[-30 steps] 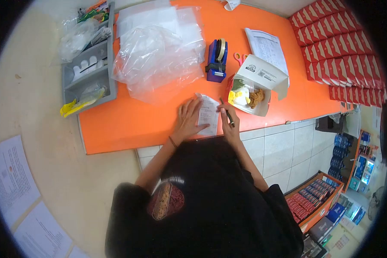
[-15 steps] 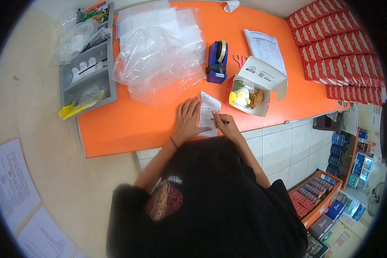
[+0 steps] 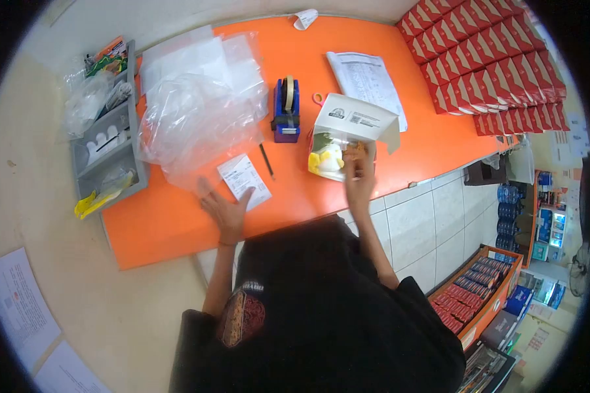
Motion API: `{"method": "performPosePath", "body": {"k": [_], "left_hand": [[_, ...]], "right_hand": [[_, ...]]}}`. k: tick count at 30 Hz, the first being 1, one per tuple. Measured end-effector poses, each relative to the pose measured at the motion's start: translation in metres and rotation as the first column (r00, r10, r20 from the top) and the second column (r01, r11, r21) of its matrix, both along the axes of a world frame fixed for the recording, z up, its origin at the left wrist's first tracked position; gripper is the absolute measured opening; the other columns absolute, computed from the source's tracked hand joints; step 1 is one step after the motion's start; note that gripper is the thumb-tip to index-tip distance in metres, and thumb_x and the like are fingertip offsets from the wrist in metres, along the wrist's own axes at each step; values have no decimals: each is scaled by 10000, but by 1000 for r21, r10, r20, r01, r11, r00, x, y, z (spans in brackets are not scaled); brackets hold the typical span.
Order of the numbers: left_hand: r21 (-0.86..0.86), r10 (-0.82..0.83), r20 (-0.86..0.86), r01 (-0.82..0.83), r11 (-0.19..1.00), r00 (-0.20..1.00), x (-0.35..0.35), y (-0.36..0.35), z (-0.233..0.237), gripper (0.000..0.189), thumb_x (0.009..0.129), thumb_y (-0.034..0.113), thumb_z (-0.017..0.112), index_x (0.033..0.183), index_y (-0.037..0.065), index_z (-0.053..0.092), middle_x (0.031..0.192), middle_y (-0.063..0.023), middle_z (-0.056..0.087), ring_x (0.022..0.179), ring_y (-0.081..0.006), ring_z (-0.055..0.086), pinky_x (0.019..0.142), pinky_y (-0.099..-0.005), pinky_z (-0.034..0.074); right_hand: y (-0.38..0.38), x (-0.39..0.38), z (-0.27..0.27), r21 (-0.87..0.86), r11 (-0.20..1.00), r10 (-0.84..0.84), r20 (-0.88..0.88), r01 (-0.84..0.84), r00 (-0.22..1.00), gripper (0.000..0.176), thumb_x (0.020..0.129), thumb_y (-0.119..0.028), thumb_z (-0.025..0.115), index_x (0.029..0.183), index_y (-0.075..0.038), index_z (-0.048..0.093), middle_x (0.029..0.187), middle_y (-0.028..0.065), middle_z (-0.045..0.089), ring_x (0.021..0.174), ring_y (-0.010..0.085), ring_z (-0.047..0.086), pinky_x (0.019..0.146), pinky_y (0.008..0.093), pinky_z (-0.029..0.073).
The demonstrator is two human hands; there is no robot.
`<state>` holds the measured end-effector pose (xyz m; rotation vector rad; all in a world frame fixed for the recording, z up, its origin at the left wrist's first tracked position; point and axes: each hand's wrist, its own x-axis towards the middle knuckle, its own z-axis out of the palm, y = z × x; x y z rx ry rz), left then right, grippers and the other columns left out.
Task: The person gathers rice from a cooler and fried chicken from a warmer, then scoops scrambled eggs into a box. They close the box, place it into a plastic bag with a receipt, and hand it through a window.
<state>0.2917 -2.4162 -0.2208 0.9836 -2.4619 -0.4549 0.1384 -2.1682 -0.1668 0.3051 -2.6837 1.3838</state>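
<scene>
An open meal box (image 3: 377, 128) stands on an orange counter (image 3: 177, 232), its lid tilted back; inside are a piece of fried chicken (image 3: 355, 151), a white mound (image 3: 332, 154), perhaps rice, with yellow pieces (image 3: 322, 162) beside it, and a green leaf (image 3: 320, 140). Working at the chicken well would likely mean light fingertips, so the crust does not crumble, and a wrist kept clear of the near wall. The right hand (image 3: 361, 181) reaches over the box's 5 o'clock edge, its grip narrow, fingers curled; blur hides whether they pinch anything. From this grip, the chicken lies close at 12 o'clock, touching or just beside the fingertips. At the box's 8 o'clock, the left hand (image 3: 225, 213) spreads wide and holds nothing, thumb over the edge of a printed receipt (image 3: 242, 175). A dark pen (image 3: 266, 159) lies at 9 o'clock, a blue tape dispenser (image 3: 286, 128) at 10, clear plastic bags (image 3: 196, 124) farther off at 9, and stacked red boxes (image 3: 488, 62) at 2.
</scene>
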Motion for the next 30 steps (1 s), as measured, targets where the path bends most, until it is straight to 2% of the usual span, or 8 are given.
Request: {"method": "performPosePath", "body": {"k": [3, 7, 9, 11, 15, 18, 24, 30], "left_hand": [[139, -280, -356, 347, 928, 891, -26, 17, 14, 763, 754, 320, 786, 1340, -9, 425, 1230, -213, 513, 1123, -360, 507, 922, -440, 431], [59, -496, -479, 590, 805, 724, -136, 73, 68, 434, 846, 231, 688, 1193, -7, 581, 1077, -173, 631, 960, -335, 601, 795, -400, 486], [157, -420, -531, 573, 804, 736, -175, 86, 77, 360, 876, 218, 642, 1158, -3, 604, 1098, -182, 635, 981, -355, 599, 778, -412, 487], [527, -512, -250, 559, 640, 822, -193, 78, 76, 316, 908, 152, 558, 1193, 18, 589, 1133, -190, 629, 999, -370, 603, 793, -408, 495], [200, -700, -429, 816, 543, 571, -147, 75, 44, 386, 899, -47, 426, 1251, 37, 559, 1186, -198, 612, 999, -329, 639, 793, -372, 517], [541, -554, -338, 639, 547, 760, -113, 106, 38, 433, 894, -85, 401, 1275, 58, 549, 1191, -189, 616, 1056, -242, 636, 840, -314, 511], [602, -282, -466, 534, 593, 839, -104, 137, 55, 451, 883, -26, 519, 1317, 95, 526, 1204, -174, 620, 1096, -137, 586, 856, -259, 485], [650, -524, -390, 630, 425, 757, -85, 120, 39, 636, 843, 81, 639, 1422, 129, 381, 1373, -180, 482, 1277, -232, 470, 1027, -344, 392]], "right_hand": [[40, -46, 31, 114, 883, -335, -529, 456, 780, 305, 887, -179, 614, 1130, 3, 580, 840, 82, 586, 719, 213, 561, 584, 330, 423], [73, -109, 12, 99, 932, -212, -634, 350, 744, 230, 900, -145, 586, 1051, 27, 607, 799, 119, 602, 680, 246, 562, 585, 362, 427], [83, -114, 34, 151, 988, -61, 152, 38, 987, 255, 903, -130, 574, 1095, 37, 592, 769, 176, 611, 657, 280, 577, 626, 367, 467], [100, -112, 21, 173, 985, 3, 42, -10, 999, 280, 941, -190, 540, 1118, 20, 593, 684, 203, 608, 587, 242, 603, 563, 364, 461], [114, -75, -10, -14, 996, 85, -216, -90, 973, 294, 884, 54, 493, 1148, -16, 602, 974, 171, 669, 859, 249, 667, 703, 313, 496], [106, -48, -38, -232, 972, 45, -7, -46, 999, 353, 913, 64, 445, 1239, -24, 547, 1177, 140, 620, 1060, 216, 608, 883, 294, 466], [110, -62, -24, -315, 943, 127, 45, -107, 991, 368, 930, 61, 422, 1271, -32, 525, 1239, 146, 594, 1115, 266, 594, 931, 337, 460], [131, -57, -25, -260, 890, 413, 113, -374, 904, 515, 898, 45, 474, 1396, -55, 393, 1401, 144, 444, 1313, 264, 409, 1072, 372, 337]]}}
